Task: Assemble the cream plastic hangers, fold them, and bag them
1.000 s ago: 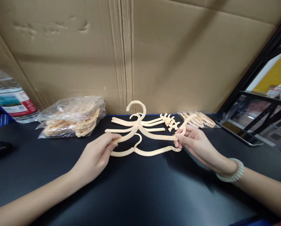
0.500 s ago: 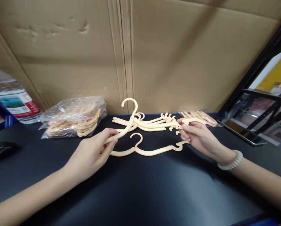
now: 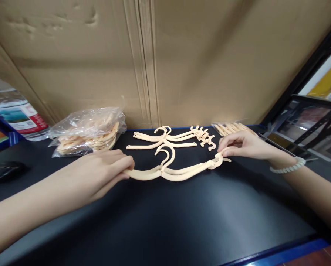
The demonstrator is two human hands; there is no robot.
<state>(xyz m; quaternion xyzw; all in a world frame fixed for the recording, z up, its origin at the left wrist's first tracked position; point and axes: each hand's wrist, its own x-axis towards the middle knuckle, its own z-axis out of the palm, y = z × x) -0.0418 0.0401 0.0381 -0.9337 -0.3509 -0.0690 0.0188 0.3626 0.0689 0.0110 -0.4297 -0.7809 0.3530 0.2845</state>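
Two cream plastic clothes hangers [image 3: 179, 177] lie overlapped low over the black table [image 3: 165, 229], their curved hooks side by side. At the left end of the hangers, my left hand [image 3: 110, 168] is closed in a pinch on an arm tip; whether it grips one or both cannot be made out. My right hand [image 3: 239, 146] pinches the small curved end piece at the right end. Behind them rest several more hanger bodies [image 3: 145, 137] with hooks up, and a cluster of loose small curved pieces [image 3: 202, 135] at their right.
A clear bag of hanger parts [image 3: 87, 133] sits at the back left, near a large water bottle [image 3: 18, 114] and a black mouse [image 3: 6, 171]. Another bag of parts [image 3: 233, 128] is at the back right. A cardboard wall [image 3: 198, 66] stands behind the table.
Both hands have lowered the held hanger onto the one lying in front, so they now overlap. My right hand has moved slightly right. The view has shifted a little.
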